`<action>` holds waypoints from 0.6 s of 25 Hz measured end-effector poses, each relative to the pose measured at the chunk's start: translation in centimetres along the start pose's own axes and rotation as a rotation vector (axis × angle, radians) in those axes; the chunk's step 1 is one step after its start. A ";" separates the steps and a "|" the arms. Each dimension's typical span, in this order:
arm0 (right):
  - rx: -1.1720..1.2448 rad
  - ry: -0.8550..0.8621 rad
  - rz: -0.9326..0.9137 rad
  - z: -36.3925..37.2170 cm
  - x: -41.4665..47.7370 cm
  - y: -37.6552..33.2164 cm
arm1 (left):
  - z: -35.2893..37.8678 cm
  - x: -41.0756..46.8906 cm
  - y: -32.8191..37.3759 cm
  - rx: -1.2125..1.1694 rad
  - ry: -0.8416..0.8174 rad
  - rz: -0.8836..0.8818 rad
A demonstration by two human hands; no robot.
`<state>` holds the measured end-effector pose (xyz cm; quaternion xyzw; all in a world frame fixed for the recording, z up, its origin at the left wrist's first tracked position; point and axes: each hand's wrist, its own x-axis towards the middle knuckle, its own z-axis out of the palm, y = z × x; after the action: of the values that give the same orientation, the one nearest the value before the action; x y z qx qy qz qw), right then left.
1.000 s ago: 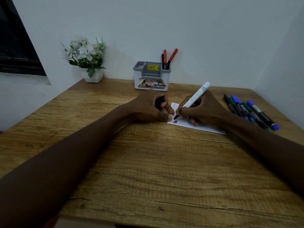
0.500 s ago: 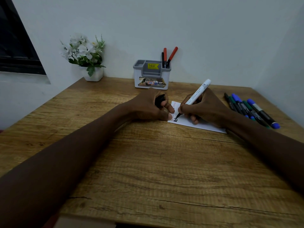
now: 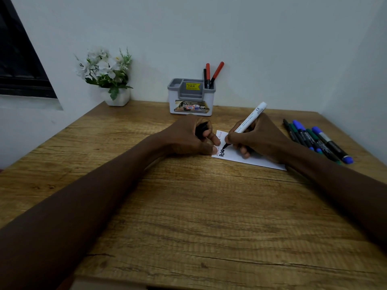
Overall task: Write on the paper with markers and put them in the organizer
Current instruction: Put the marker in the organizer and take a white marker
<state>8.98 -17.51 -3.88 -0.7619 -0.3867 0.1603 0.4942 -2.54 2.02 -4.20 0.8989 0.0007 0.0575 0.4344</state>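
Both at paper (image 3: 237, 158) | left grip (image 3: 186, 137) curled round cap (image 3: 201, 129) | right grip (image 3: 260, 137) pinching marker (image 3: 250, 118)

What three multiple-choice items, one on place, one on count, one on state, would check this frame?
1. The loose markers lie: A right of the paper; B left of it; C inside the organizer.
2. Red-capped markers in the organizer: A none; B two; C five.
3. The white marker in the right hand is: A capped; B lying flat; C uncapped, tip on paper.
Answers: 1 A, they lie beyond the right hand; 2 B, two red caps stick up; 3 C, its black tip meets the paper.
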 end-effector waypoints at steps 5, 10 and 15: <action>0.009 0.019 0.035 0.0 0.1 0.0 | 0.0 -0.1 -0.1 0.001 -0.004 0.002; 0.006 0.020 0.028 -0.1 0.0 0.0 | 0.0 -0.1 0.1 0.008 0.002 0.013; 0.010 0.026 0.044 0.0 0.3 0.1 | 0.1 -0.2 0.1 -0.018 0.007 0.010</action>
<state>9.22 -17.32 -3.96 -0.7698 -0.3625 0.1632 0.4994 -2.75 1.88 -4.18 0.8948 -0.0028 0.0629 0.4420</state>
